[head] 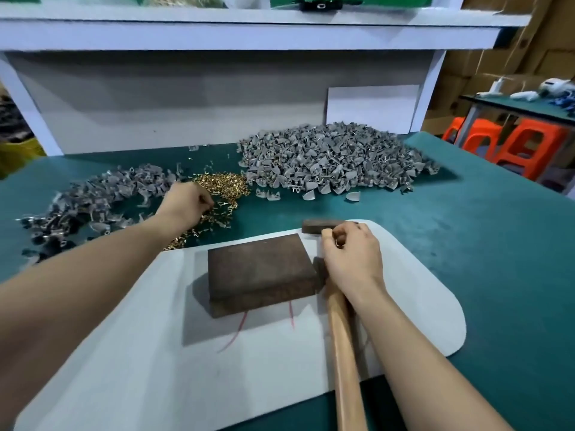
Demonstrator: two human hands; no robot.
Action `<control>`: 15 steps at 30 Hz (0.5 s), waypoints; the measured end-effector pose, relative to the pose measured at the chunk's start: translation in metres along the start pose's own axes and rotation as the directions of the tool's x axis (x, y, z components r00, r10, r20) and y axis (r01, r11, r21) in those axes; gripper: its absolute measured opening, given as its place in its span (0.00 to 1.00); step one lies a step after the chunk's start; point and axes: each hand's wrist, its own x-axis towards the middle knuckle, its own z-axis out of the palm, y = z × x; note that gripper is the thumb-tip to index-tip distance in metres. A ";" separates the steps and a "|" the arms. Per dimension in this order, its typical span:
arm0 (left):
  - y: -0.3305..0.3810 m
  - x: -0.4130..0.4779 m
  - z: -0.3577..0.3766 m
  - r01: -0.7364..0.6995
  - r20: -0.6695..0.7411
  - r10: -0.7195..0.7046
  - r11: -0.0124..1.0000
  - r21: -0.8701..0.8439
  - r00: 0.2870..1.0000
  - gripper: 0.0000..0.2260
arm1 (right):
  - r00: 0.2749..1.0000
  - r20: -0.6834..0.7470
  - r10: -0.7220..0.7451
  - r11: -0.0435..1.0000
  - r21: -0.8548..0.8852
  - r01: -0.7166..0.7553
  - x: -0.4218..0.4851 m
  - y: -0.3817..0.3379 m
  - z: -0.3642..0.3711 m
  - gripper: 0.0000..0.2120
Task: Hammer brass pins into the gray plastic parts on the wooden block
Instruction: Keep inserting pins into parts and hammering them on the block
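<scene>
Hands are divided between supply and tool. The left hand [186, 203] is reached out to the loose heap of small brass pins [224, 185], its fingers curled down into the heap. Whether a pin is already pinched cannot be told, as the fingertips are turned away. The right hand [351, 253] is wrapped round the hammer with the dark head and pale wooden handle [342, 353], high up just below the head, which is rested on the sheet beside the block.

The dark brown rectangular wooden block [261, 269] is laid on a white rounded sheet [124, 368] between the two forearms, and its top face appears bare. The step in hand is therefore judged to be fetching, not striking. A pin must be lifted, a gray part taken and seated on the block, and the pin stood in it before the hammer is raised.

Gray plastic parts are heaped in a large pile [333, 157] at the back of the green tabletop [466, 244], with a darker, flatter spread of gray parts [93, 200] at the left.

Something small is glimpsed between the right fingers, but it cannot be identified. The end of the handle is cut off by the lower edge.
</scene>
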 end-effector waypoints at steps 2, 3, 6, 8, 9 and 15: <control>0.004 0.000 -0.006 -0.028 0.030 0.027 0.999 0.035 0.999 0.06 | 1.000 0.001 0.008 1.000 -0.004 -0.008 0.000 0.000 0.000 0.12; 0.005 0.001 -0.008 -0.041 0.062 0.037 0.997 0.061 0.997 0.06 | 1.000 0.003 0.014 1.000 -0.003 -0.014 0.000 0.000 0.000 0.12; 0.005 0.002 -0.016 -0.058 0.171 0.032 0.987 0.152 0.985 0.06 | 1.000 0.011 0.026 1.000 0.005 -0.026 -0.001 -0.001 -0.001 0.12; 0.003 0.003 -0.021 -0.063 0.159 0.040 0.987 0.147 0.987 0.05 | 1.000 0.011 0.023 1.000 0.009 -0.023 -0.001 -0.001 -0.001 0.12; 0.001 0.004 -0.024 -0.048 0.134 0.033 0.993 0.108 0.990 0.05 | 1.000 0.013 0.020 1.000 0.007 -0.020 -0.001 -0.001 -0.002 0.12; -0.027 0.000 -0.076 -0.051 0.150 0.050 0.999 0.004 0.987 0.07 | 1.000 -0.003 0.009 1.000 0.000 -0.009 0.001 0.001 -0.001 0.12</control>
